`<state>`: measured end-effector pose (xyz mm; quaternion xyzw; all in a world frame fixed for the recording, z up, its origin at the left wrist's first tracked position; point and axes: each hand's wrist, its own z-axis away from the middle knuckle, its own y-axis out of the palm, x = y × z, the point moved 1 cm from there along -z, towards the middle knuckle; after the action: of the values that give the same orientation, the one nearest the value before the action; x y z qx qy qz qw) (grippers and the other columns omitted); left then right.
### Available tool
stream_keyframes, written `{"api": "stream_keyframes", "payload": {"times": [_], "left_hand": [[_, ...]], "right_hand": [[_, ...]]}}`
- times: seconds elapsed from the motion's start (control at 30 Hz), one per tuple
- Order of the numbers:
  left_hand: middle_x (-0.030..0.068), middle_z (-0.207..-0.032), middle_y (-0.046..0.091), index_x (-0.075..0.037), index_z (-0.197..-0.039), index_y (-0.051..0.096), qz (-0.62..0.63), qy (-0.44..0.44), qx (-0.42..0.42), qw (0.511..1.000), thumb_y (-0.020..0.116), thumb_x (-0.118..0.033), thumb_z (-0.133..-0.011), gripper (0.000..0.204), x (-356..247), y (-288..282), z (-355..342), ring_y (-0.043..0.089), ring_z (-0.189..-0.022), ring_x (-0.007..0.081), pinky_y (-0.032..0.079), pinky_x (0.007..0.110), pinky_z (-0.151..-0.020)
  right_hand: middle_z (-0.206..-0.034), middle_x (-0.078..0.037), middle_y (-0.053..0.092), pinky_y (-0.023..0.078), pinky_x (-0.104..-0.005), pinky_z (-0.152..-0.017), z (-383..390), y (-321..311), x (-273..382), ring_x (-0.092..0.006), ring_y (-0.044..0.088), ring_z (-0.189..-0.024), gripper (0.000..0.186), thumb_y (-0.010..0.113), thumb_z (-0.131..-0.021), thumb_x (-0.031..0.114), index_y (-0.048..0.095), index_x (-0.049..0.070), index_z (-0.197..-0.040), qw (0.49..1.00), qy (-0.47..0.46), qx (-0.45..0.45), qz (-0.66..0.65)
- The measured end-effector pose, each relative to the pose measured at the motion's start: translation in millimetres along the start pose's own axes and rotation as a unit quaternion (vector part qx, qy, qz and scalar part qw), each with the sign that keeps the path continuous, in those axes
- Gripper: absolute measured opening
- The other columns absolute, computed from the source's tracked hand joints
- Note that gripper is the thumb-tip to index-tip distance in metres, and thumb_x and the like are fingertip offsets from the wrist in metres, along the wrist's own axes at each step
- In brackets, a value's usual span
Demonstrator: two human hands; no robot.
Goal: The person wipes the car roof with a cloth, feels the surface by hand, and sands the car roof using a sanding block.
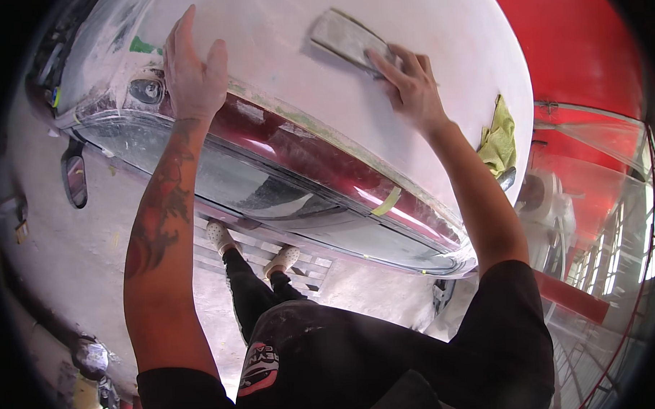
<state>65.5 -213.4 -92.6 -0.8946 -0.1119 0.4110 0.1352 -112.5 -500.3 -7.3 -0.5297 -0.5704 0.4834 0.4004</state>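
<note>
So I'm standing here watching someone sand what looks like a vehicle roof. Right hand [413, 90] is closed around one end of a long pale sanding block [347, 39], which sticks out up and left of the fingers, seemingly flat on the roof panel [451, 34]. Left hand [195, 76] is open, fingers loosely apart, nothing in it that I can see, over the panel's edge; can't tell if it's pressing down. I'd call it well along but not finished: the area around the right hand is mostly an even, chalky pale, while there's a patchy green spot [144, 45] just left of the left hand, and the greenish border below both hands looks rough. Glossy maroon trim [275, 138] shows below that, with a bit of yellow tape [387, 202] well below the right hand. There's a crumpled yellow-green cloth [500, 141] right of and below that hand. Way down under the hands are a slatted platform [317, 268] and a pale, dusty-looking floor [359, 293]; a big red surface [574, 37] fills the space off to the right.
</note>
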Motion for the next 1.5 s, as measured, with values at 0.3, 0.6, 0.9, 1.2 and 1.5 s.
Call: {"api": "stream_keyframes", "payload": {"times": [0.3, 0.6, 0.9, 1.2, 1.5], "left_hand": [[0.0181, -0.136, 0.052, -0.004, -0.142, 0.045, -0.016, -0.045, 0.004, 0.999, 0.061, -0.020, -0.087, 0.059, 5.3, -7.9, 6.6, 0.047, -0.125, 0.0379, 0.036, 0.047, -0.108], [0.0187, -0.136, 0.052, -0.005, -0.142, 0.046, -0.017, -0.023, 0.024, 0.999, 0.062, -0.018, -0.086, 0.060, -3.1, 6.2, 0.2, 0.048, -0.125, 0.0379, 0.037, 0.046, -0.108], [0.0194, -0.136, 0.053, -0.006, -0.142, 0.046, -0.027, -0.036, 0.017, 0.999, 0.062, -0.026, -0.086, 0.061, 4.4, -3.0, 1.9, 0.048, -0.126, 0.0386, 0.036, 0.048, -0.108], [0.0186, -0.137, 0.052, -0.006, -0.142, 0.046, -0.043, -0.023, 0.025, 0.999, 0.064, -0.025, -0.084, 0.063, 0.3, 7.8, -0.1, 0.047, -0.126, 0.0386, 0.037, 0.048, -0.108], [0.0190, -0.141, 0.048, -0.003, -0.144, 0.043, -0.029, -0.068, 0.039, 0.997, 0.058, -0.014, -0.089, 0.059, 1.2, -10.4, 2.2, 0.045, -0.131, 0.0352, 0.033, 0.043, -0.112]], "right_hand": [[-0.139, -0.014, 0.054, 0.048, -0.0450, -0.100, 107.0, -20.2, 0.6, -0.0377, 0.054, -0.118, 0.062, 0.073, -0.077, 0.004, 0.058, 0.015, -0.136, 0.997, 0.027, 0.037, -0.065], [-0.130, -0.008, 0.060, 0.051, -0.0449, -0.092, -28.6, 12.7, -29.3, -0.0369, 0.058, -0.107, 0.054, 0.067, -0.085, 0.012, 0.057, 0.023, -0.136, 0.997, 0.013, -0.071, 0.006], [-0.107, -0.018, 0.056, 0.049, -0.0446, -0.086, 172.1, -21.7, -44.4, -0.0336, 0.056, -0.099, 0.049, 0.069, -0.087, 0.031, 0.061, 0.027, -0.136, 0.945, 0.318, -0.029, 0.077], [-0.105, -0.017, 0.057, 0.052, -0.0452, -0.082, -95.7, 37.2, 80.1, -0.0346, 0.058, -0.100, 0.044, 0.060, -0.088, 0.032, 0.060, 0.033, -0.132, 0.962, 0.255, -0.043, 0.086], [-0.098, -0.014, 0.054, 0.052, -0.0422, -0.078, 107.8, -7.4, -0.5, -0.0300, 0.057, -0.094, 0.048, 0.065, -0.088, 0.031, 0.061, 0.034, -0.135, 0.912, 0.397, -0.017, 0.104]]}}
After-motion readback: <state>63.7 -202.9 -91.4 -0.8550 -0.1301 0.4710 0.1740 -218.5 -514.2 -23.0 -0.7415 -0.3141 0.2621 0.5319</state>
